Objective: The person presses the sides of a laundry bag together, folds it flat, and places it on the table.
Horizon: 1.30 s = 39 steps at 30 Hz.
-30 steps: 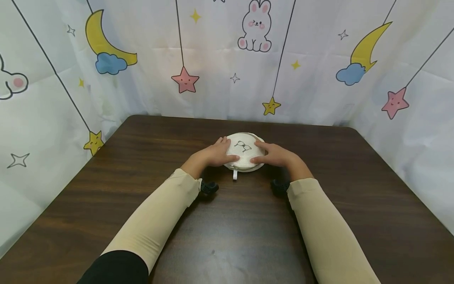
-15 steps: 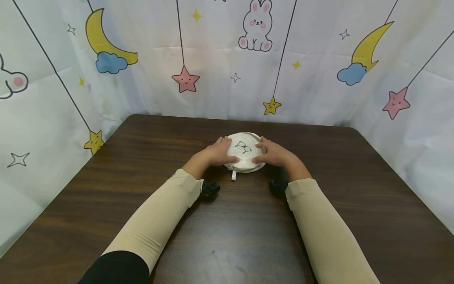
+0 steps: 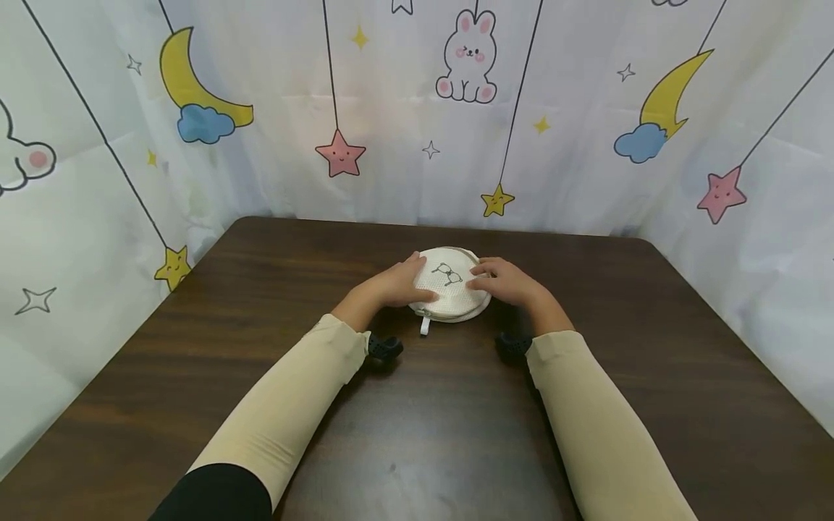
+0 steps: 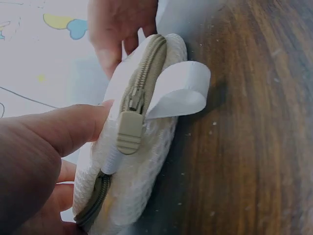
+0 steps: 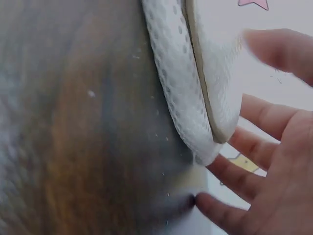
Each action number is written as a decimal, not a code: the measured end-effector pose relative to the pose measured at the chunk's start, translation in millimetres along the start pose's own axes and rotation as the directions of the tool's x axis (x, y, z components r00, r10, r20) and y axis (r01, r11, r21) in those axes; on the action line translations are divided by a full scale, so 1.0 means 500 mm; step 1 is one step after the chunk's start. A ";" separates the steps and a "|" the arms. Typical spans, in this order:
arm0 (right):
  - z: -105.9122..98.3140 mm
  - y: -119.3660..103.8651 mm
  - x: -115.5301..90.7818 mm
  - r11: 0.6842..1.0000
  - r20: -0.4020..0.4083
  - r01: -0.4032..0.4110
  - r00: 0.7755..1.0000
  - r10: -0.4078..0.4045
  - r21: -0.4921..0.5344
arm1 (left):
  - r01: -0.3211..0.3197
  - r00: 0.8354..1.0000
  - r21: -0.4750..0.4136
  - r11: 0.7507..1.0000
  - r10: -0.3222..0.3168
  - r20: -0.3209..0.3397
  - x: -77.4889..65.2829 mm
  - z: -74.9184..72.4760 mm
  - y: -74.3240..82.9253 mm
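A round white mesh laundry bag [image 3: 449,284] with a small bra-like line drawing lies flat near the far side of the dark wooden table. My left hand [image 3: 399,284] grips its left rim, thumb on the top face. In the left wrist view a beige zipper pull [image 4: 130,132] and a white fabric loop [image 4: 182,93] show on the bag's edge. My right hand [image 3: 515,282] holds the opposite rim, thumb over the top and fingers along the side. In the right wrist view those fingers [image 5: 254,147] are spread against the edge. The bag's underside is hidden.
The brown table [image 3: 404,434] reaches back to a white curtain [image 3: 391,87] printed with moons, stars and rabbits. Dark wrist-worn devices [image 3: 386,349] hang under both cream sleeves [image 3: 287,405].
The bag has turned slightly clockwise, its white loop swinging a little to the left. My right fingers have shifted along the rim, while my left hand keeps nearly the same place.
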State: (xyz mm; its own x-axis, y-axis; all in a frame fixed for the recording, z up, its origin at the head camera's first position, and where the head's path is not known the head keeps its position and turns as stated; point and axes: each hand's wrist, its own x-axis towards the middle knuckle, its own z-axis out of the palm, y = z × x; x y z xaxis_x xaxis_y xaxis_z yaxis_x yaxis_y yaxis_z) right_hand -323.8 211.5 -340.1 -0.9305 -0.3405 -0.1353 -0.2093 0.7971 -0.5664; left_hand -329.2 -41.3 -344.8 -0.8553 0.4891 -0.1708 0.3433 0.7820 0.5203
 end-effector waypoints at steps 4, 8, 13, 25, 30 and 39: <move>0.004 0.013 0.001 0.997 -0.060 -0.033 0.997 0.037 0.063 | -0.042 0.999 0.012 0.999 0.042 -0.011 -0.001 0.000 -0.004; 0.003 0.015 0.002 0.993 -0.129 -0.043 0.990 0.057 0.109 | -0.076 0.996 -0.001 0.997 0.076 -0.037 -0.005 -0.007 0.002; 0.002 0.013 0.004 0.971 -0.161 -0.043 0.983 0.083 0.237 | -0.073 0.996 -0.018 0.997 0.072 -0.051 -0.012 -0.012 0.004; 0.003 0.019 0.009 0.840 -0.109 -0.038 0.987 0.115 0.541 | -0.113 0.992 -0.020 0.993 0.112 -0.055 -0.015 -0.018 0.000; 0.004 0.020 0.006 0.875 -0.060 -0.077 0.991 0.119 0.478 | -0.142 0.989 -0.023 0.990 0.141 -0.040 -0.014 -0.021 -0.006; 0.005 0.014 0.008 0.980 -0.074 0.005 0.997 0.010 0.198 | -0.115 0.993 -0.031 0.993 0.115 0.003 -0.010 -0.017 -0.015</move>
State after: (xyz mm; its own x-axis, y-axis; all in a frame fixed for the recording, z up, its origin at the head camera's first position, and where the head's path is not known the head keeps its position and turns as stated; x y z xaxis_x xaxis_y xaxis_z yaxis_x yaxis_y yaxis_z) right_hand -328.1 214.5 -346.8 -0.9523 -0.2945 -0.0802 -0.1503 0.6811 -0.7166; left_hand -330.9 -53.0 -340.9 -0.8090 0.5770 -0.1118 0.4274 0.7082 0.5620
